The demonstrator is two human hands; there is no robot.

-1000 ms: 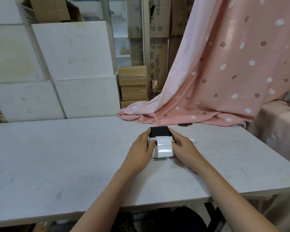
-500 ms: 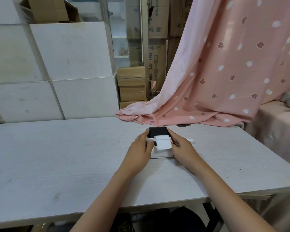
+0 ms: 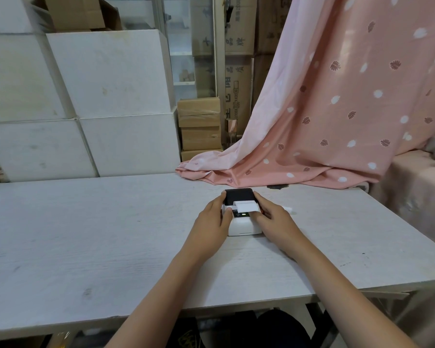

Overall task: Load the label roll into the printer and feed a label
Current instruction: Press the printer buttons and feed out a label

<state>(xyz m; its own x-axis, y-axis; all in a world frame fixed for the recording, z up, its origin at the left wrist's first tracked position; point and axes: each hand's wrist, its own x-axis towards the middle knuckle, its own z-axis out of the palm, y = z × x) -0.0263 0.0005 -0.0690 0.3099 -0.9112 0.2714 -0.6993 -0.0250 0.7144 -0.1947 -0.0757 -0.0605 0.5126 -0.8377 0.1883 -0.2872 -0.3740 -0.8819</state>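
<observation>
Both hands flank printer (label protruding).

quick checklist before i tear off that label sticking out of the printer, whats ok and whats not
1. Label fed out: a white label sticks out of the slot, over the top of the printer. ok
2. Lid closed: the black lid sits flat on the white body. ok
3. Power on: a small green light glows on the front panel. ok
4. Printer steadied: left hand and right hand flank it, fingers on the body. ok
5. Label gripped for tearing: right fingers sit beside its edge, a pinch is not visible. cannot tell
6. Label fully past the tear edge: hidden under the label. cannot tell
</observation>
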